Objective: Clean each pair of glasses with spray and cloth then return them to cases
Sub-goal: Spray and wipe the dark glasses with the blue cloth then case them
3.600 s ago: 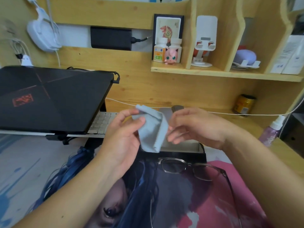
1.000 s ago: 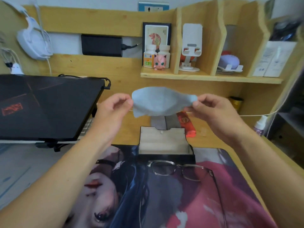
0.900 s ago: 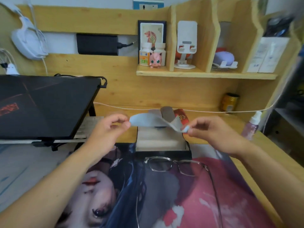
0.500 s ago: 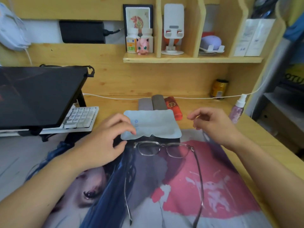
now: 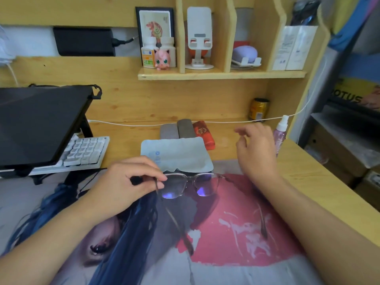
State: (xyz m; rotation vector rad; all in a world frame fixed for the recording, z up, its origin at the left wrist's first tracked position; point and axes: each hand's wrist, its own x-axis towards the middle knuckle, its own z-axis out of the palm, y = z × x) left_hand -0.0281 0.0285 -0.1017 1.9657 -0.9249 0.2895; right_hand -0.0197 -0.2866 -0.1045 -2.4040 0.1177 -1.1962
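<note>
A: How many glasses are out?

B: One pair of clear-framed glasses (image 5: 188, 185), over the printed desk mat (image 5: 236, 233), temples open and pointing toward the person. The left hand (image 5: 123, 186) pinches the frame at its left hinge corner, thumb and forefinger curled round it. Whether the frame is lifted off the mat or resting on it, I cannot tell.

A: And the cloth?

B: One pale blue microfibre cloth (image 5: 176, 154), spread flat just behind the glasses, draped over a dark case that barely shows beneath its near edge. No hand touches it.

A: The other hand?

B: The right hand (image 5: 257, 149) hovers above the desk, fingers loosely curled, grasping nothing. It sits between the cloth and the one pink spray bottle (image 5: 280, 134), near the bottle but apart from it.

A: Other cases?

B: Three lie side by side behind the cloth: two grey cases (image 5: 177, 130) touching each other, and one red case (image 5: 203, 134) beside them, its near end just beside the cloth's corner.

A: Further out?

B: One white keyboard (image 5: 84, 151) under one raised black laptop (image 5: 39, 122) on the left. One gold tin (image 5: 258, 109) against the back panel, one white cable (image 5: 133, 124) running along the desk. On the shelf, two white pill bottles (image 5: 149, 52) with one pink figurine (image 5: 162, 59) in front, and one white phone stand (image 5: 199, 38).
</note>
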